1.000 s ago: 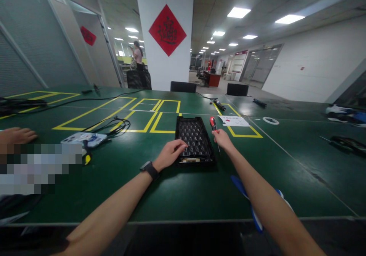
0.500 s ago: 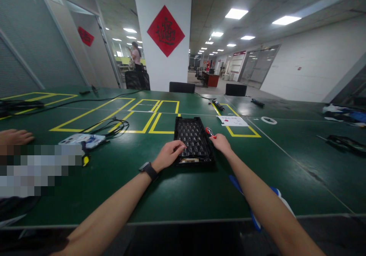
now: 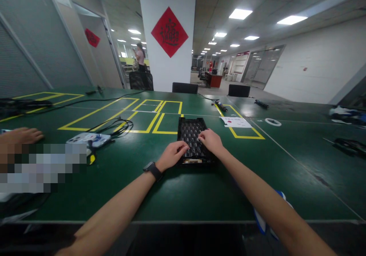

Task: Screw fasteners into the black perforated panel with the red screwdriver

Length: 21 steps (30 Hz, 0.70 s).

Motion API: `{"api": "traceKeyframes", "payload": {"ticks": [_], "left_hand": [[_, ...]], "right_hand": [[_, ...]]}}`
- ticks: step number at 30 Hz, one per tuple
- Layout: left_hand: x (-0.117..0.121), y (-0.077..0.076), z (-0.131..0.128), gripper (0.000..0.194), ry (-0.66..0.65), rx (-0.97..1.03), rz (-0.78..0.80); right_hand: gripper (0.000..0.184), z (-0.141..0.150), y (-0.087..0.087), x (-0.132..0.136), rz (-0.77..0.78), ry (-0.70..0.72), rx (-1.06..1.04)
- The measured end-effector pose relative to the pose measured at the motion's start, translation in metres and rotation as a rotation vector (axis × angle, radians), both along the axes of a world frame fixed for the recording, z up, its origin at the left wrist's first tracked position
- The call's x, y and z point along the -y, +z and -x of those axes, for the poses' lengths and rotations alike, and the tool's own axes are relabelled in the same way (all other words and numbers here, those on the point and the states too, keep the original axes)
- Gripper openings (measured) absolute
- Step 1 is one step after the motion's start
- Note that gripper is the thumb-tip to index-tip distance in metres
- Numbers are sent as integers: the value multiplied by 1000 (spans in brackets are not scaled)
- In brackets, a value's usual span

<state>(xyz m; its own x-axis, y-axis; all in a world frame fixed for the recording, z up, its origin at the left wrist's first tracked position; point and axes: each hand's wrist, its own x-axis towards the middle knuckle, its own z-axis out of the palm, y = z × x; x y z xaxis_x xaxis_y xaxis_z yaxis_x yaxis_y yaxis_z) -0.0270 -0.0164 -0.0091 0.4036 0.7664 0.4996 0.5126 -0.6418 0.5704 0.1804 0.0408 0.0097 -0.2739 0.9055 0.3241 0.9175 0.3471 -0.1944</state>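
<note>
A black tray-like case (image 3: pixel 192 134) with rows of small shiny pockets or cells lies on the green table, a pale strip (image 3: pixel 192 161) along its near end. My left hand (image 3: pixel 172 155), with a dark watch on the wrist, rests at the case's lower left edge. Its thumb and fingers are brought together over the inside, and whatever they may hold is too small to see. Over the right side of the case, my right hand (image 3: pixel 211 141) has its fingers pinched close to the cells. What is in that pinch is hidden.
Another person's hand (image 3: pixel 25 135) lies at the left, near a white-and-blue device (image 3: pixel 88 139) with black cables. Beyond the case are a paper sheet (image 3: pixel 236 122), a black tool (image 3: pixel 221 106) and a white ring (image 3: pixel 273 122). Yellow tape (image 3: pixel 168 132) marks rectangles on the table.
My right hand has moved left from beside the case to over its cells. The red-and-black object by its fingers no longer shows. My left hand stays at the case's edge.
</note>
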Motion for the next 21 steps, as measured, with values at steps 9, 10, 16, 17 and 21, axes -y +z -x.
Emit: {"api": "traceKeyframes", "payload": {"ticks": [9, 10, 16, 17, 21], "left_hand": [[2, 2, 0, 30, -8, -11, 15], [2, 2, 0, 31, -9, -9, 16], [3, 4, -1, 32, -5, -1, 12], [3, 4, -1, 32, -5, -1, 14], [3, 3, -1, 32, 0, 2, 14]], "right_hand": [[8, 29, -9, -35, 115, 157, -99], [8, 29, -8, -34, 123, 175, -122], [21, 20, -4, -6, 386, 404, -510], [24, 16, -3, 1, 481, 463, -605], [33, 0, 4, 21, 675, 568, -709]]}}
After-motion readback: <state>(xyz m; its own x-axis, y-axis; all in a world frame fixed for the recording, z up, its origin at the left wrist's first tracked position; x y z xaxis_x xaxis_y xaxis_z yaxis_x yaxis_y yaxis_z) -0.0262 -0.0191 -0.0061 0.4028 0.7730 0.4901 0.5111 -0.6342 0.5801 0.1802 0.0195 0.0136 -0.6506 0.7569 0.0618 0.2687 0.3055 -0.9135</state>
